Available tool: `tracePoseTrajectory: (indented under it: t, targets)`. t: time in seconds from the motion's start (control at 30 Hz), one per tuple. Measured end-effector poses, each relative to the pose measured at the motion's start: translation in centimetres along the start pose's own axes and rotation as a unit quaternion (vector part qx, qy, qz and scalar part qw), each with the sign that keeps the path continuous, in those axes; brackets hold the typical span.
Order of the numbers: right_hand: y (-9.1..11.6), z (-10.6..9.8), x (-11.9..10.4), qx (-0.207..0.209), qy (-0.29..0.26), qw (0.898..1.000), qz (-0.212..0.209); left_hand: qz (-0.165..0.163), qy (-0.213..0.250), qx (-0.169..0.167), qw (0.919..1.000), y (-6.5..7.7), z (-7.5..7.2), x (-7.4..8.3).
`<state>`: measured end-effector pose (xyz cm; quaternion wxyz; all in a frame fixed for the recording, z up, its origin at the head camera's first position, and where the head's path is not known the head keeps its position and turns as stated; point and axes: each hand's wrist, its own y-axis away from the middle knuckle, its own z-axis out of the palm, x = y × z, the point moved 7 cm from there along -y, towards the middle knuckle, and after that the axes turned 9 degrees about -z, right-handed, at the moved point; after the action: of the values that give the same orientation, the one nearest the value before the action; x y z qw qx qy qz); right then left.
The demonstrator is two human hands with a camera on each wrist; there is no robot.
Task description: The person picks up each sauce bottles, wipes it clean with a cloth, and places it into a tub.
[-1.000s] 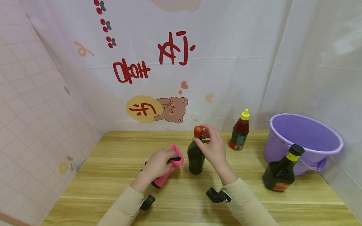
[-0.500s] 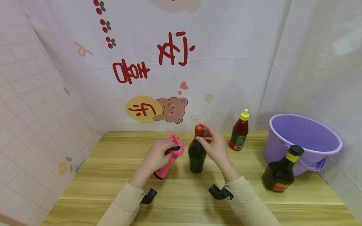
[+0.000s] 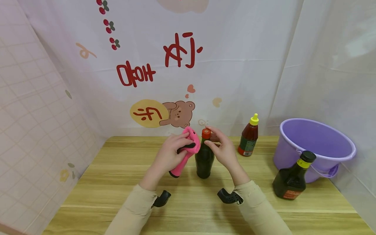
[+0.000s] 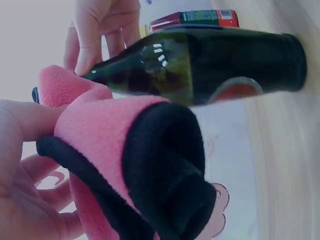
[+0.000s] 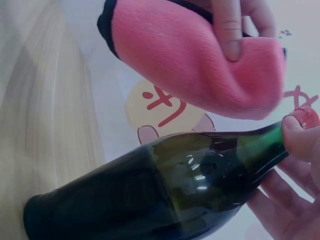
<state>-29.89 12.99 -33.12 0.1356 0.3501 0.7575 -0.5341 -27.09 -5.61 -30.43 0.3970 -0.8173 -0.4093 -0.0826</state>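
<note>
My left hand (image 3: 171, 150) grips a folded pink cloth (image 3: 180, 165) with black edging, held above the table beside a dark green glass bottle (image 3: 204, 163). The bottle stands upright on its base, its red cap (image 3: 206, 133) on. My right hand (image 3: 224, 150) holds the bottle's neck, the thumb near the cap in the right wrist view. There, a narrow gap separates the pink cloth (image 5: 190, 65) from the bottle (image 5: 190, 170). The left wrist view has the cloth (image 4: 115, 130) overlapping the neck of the bottle (image 4: 225, 62).
A red sauce bottle (image 3: 248, 138) with a yellow tip stands behind, to the right. Farther right are a dark square-shouldered bottle (image 3: 289, 182) with a black cap and a purple bucket (image 3: 282, 153). A printed curtain (image 3: 235, 81) hangs behind the wooden table (image 3: 117, 182).
My left hand has lifted the cloth off the table and carried it up and right, close to the bottle's neck. The right hand and the bottle have barely moved.
</note>
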Motion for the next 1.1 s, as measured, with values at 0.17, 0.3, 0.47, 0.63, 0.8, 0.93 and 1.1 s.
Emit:
tracePoseTrajectory:
  t: [0.17,0.3,0.47,0.63,0.8,0.93,1.1]
  targets:
    - [0.0,0.1,0.2,-0.006,-0.008,1.000,0.003,0.001,0.010,0.010,0.9999,-0.4,0.2,0.7]
    - [0.0,0.2,0.4,-0.012,-0.018,1.000,0.012,-0.005,0.012,0.005,0.9999,-0.5,0.7,0.9]
    - [0.0,0.3,0.5,-0.011,-0.023,1.000,0.017,-0.011,0.007,0.001,0.9999,-0.6,1.2,1.0]
    - [0.1,0.4,0.6,-0.005,-0.014,1.000,0.015,0.001,0.003,0.002,1.0000,-0.4,1.6,1.0]
    - [0.1,0.4,0.4,0.000,0.000,1.000,-0.002,0.015,-0.002,0.003,0.9999,0.0,2.1,1.0]
    - [0.1,0.3,0.5,0.003,0.003,1.000,-0.005,0.023,-0.013,0.004,0.9996,0.5,2.4,1.1]
    - [0.2,0.3,0.5,0.005,-0.001,1.000,0.003,0.032,-0.033,0.007,0.9989,1.1,2.9,1.2]
